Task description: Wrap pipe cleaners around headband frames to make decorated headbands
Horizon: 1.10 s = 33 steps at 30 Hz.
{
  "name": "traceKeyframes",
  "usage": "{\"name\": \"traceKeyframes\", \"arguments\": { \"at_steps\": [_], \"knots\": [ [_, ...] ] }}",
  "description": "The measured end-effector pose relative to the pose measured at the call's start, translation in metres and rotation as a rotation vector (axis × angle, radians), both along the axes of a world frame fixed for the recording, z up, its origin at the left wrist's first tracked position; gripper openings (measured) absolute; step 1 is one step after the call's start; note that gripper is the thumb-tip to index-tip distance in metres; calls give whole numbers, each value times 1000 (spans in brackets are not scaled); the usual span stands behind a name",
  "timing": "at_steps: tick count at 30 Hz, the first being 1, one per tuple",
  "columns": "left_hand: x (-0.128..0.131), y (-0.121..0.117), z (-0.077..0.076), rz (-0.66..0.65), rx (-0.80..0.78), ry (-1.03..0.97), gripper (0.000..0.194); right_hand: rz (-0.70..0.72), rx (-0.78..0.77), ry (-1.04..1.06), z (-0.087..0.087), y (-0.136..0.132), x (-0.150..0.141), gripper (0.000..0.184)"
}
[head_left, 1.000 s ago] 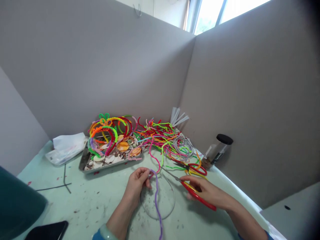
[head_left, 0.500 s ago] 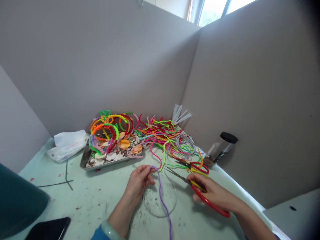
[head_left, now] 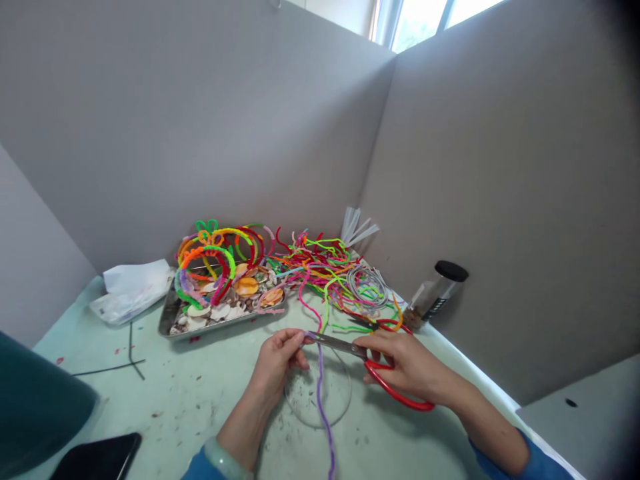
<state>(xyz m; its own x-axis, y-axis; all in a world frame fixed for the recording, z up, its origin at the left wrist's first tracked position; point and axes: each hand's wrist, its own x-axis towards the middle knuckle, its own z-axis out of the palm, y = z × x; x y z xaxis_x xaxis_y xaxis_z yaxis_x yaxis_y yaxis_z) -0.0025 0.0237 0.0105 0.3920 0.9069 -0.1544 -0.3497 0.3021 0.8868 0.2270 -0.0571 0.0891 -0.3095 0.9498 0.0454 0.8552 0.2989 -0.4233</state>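
My left hand pinches the top end of a purple pipe cleaner, which trails down toward me over a clear round dish. My right hand grips red-handled scissors. Their blades point left and meet the purple pipe cleaner just beside my left fingertips. Both hands hover low over the pale green table.
A metal tray of shells and bent pipe-cleaner hoops stands behind my hands. A tangle of coloured pipe cleaners, a second pair of red scissors and a black-lidded jar lie right. A plastic bag and phone are left.
My right hand has swung the scissors left, from apart from the purple pipe cleaner to blades touching it at my left fingertips. The left hand has stayed put.
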Motion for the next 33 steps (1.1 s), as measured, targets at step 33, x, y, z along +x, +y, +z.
{"name": "traceKeyframes", "arguments": {
  "at_steps": [33],
  "knots": [
    [1,-2,1,13,50,79,26,90,5,-225,26,5,1,34]
  ]
}}
